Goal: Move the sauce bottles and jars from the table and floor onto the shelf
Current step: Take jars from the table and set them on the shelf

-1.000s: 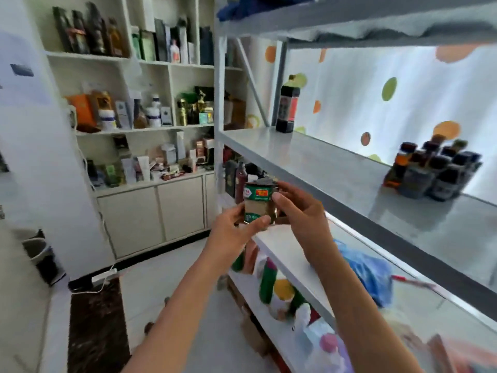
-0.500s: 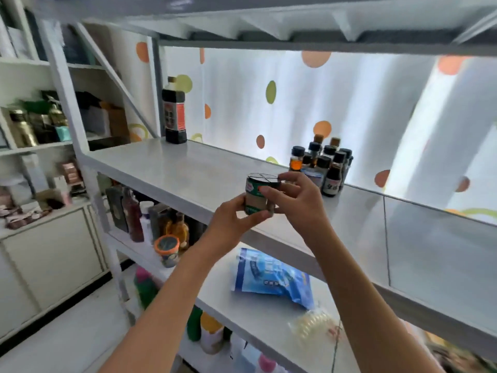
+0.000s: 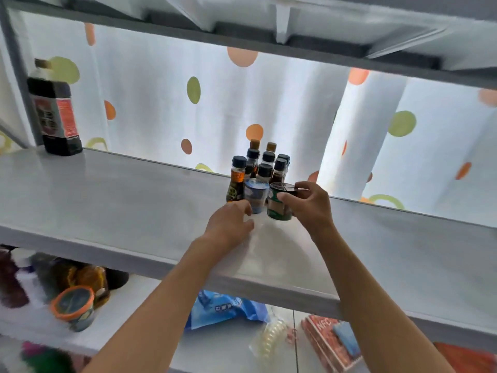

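A small green-labelled jar [image 3: 279,204] with a dark lid stands on the grey shelf [image 3: 121,200], and my right hand [image 3: 309,208] grips it from the right. Just left of it is a blue-lidded jar [image 3: 255,195], in front of a cluster of several dark-capped sauce bottles [image 3: 265,166]. My left hand [image 3: 231,224] rests on the shelf below the blue-lidded jar, fingers loosely curled and touching its base, holding nothing.
A tall dark sauce bottle [image 3: 55,109] stands at the shelf's far left. On the lower shelf lie an orange-lidded jar [image 3: 74,306], a blue bag [image 3: 223,309], a clear packet and a red box [image 3: 330,343]. Another shelf hangs close overhead. A dotted curtain is behind.
Both hands carried the green-labelled jar forward onto the shelf beside the bottle cluster. My left hand has let go of it and dropped to the shelf surface.
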